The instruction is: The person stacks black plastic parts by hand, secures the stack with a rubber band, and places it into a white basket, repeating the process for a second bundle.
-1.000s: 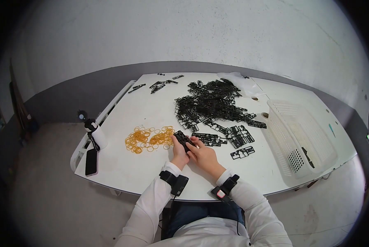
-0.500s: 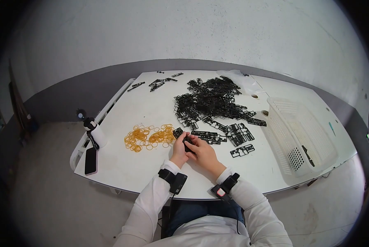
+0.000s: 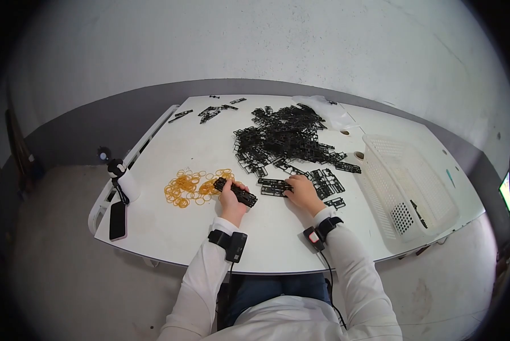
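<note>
My left hand (image 3: 232,206) is wrapped round a stack of flat black plastic frame pieces (image 3: 242,194), held tilted just above the table. Yellow rubber bands (image 3: 182,183) lie loose in a heap to the left of that hand. My right hand (image 3: 304,194) has its fingertips closed on the right end of another black plastic frame piece (image 3: 272,187), which lies on the table. More such pieces (image 3: 327,183) rest just right of these fingers, partly hidden by the hand. Beyond both hands spreads a big tangled pile of black plastic pieces (image 3: 289,136).
A white plastic basket (image 3: 380,193) with a few black pieces inside stands on the right. A clear plastic bag (image 3: 334,113) lies behind the pile. At the left edge are a white bottle (image 3: 127,184) and a phone (image 3: 118,220). Several black pieces (image 3: 212,113) lie far back.
My hands were together over the black pieces and have parted. The left keeps the stack, now turned into view; the right has moved right to a piece on the table. The view shifted slightly.
</note>
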`<state>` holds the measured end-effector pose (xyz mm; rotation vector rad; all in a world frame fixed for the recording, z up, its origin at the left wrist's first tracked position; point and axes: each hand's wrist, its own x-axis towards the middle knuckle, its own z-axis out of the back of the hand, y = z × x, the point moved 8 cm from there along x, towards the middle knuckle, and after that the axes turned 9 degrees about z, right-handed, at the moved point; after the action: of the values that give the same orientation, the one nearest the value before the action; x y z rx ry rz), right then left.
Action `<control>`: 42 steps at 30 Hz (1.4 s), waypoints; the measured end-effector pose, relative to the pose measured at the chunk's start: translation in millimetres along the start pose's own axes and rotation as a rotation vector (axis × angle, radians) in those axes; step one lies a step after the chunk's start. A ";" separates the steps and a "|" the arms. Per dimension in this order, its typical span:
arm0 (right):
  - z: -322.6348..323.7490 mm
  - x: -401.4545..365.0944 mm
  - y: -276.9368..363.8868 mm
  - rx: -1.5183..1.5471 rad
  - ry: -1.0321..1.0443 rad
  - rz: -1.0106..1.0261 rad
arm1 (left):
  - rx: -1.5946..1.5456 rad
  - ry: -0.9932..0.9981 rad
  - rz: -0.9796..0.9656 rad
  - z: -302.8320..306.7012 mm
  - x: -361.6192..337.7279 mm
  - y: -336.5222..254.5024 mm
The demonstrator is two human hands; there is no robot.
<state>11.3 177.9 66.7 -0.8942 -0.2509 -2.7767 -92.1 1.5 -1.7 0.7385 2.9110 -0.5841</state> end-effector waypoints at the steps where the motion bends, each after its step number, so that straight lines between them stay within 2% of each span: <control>1: -2.2 -0.6 -0.7 0.000 0.004 0.000 | -0.002 -0.005 0.007 -0.3 -2.4 2.3; 4: -17.8 0.1 -14.7 0.131 0.140 -0.136 | 0.012 0.001 0.046 -2.5 -6.6 9.4; 9: -6.3 1.7 -11.3 0.101 0.141 -0.134 | 0.037 -0.026 0.090 -5.9 -10.5 12.5; 13: 6.9 -0.3 -14.9 0.027 0.035 -0.221 | 0.049 -0.005 0.114 -4.8 -8.8 17.5; 16: 30.5 -1.6 -16.8 0.175 -0.305 -0.255 | 0.052 -0.009 0.140 -7.1 -10.5 20.8; 17: 32.0 -0.2 -12.5 0.177 -0.307 -0.254 | 0.055 -0.015 0.156 -8.0 -11.5 22.8; 20: -9.3 -13.3 -7.1 1.137 -0.285 -0.663 | 0.076 0.008 0.203 -11.4 -12.8 27.6; 25: -24.9 -11.1 26.0 1.266 -0.291 -0.637 | 0.087 0.066 0.216 -11.9 -7.6 30.1; 29: -34.7 -15.3 35.3 1.272 -0.228 -0.662 | 0.137 0.031 0.168 -7.9 -6.2 29.2; 33: -34.6 -12.2 50.9 1.223 -0.172 -0.529 | 0.151 -0.013 0.196 -7.0 -11.1 30.0; 36: -0.4 -3.4 77.3 0.632 -0.267 -0.004 | 0.139 -0.002 0.174 -1.8 -4.4 29.1; 37: 6.2 -3.0 81.9 0.632 -0.268 -0.007 | 0.133 0.005 0.163 -1.2 -3.2 28.6; 40: 7.9 -3.4 97.1 0.584 -0.019 -0.038 | 0.137 0.027 0.177 -1.8 -3.5 29.7; 42: 4.6 -2.7 92.5 0.538 -0.059 -0.012 | 0.137 0.039 0.181 -7.2 -6.5 28.2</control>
<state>39.4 90.3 77.6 -0.8244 -0.9569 -2.4870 -72.9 24.3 -3.7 1.0284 2.8186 -0.7617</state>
